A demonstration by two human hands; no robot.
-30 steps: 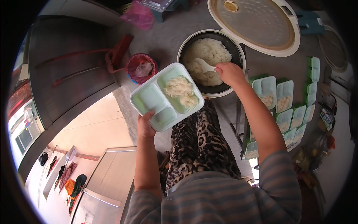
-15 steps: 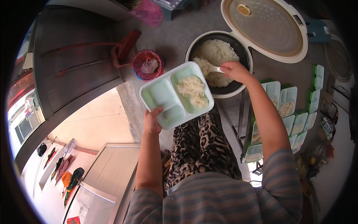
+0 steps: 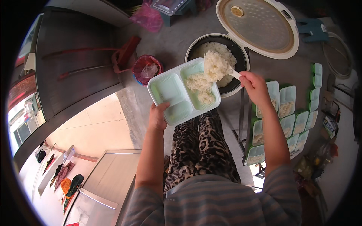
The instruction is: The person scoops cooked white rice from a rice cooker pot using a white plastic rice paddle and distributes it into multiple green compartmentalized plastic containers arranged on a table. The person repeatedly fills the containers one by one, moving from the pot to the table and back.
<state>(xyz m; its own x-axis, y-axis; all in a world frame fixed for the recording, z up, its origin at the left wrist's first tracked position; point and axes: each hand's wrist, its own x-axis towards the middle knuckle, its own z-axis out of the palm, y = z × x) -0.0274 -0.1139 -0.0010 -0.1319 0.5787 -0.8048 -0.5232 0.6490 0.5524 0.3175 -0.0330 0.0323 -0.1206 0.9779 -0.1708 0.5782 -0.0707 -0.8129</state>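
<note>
My left hand (image 3: 158, 115) grips the near left corner of a pale green divided meal tray (image 3: 166, 90), thumb over the rim. Rice (image 3: 200, 86) fills part of its large right compartment; the two left compartments hold nothing. In my right hand (image 3: 253, 86) is the handle of a white rice paddle (image 3: 235, 73). A big heap of rice (image 3: 218, 65) sits on the paddle's blade, over the tray's far right corner. Beyond it stands a round rice cooker (image 3: 189, 51) with a dark pot, its lid (image 3: 260, 26) swung open; rice lies inside, partly hidden by the heap.
At the right, a stand carries several green trays (image 3: 287, 103) with rice in them. A small bin (image 3: 145, 62) with a red liner stands on the floor to the left of the cooker. A pink plastic bag (image 3: 149, 17) lies farther back, beside a blue-green stool (image 3: 177, 13).
My right hand has lifted the paddle out of the cooker with a heap of rice and brought it over the tray's edge. The tray has shifted slightly right.
</note>
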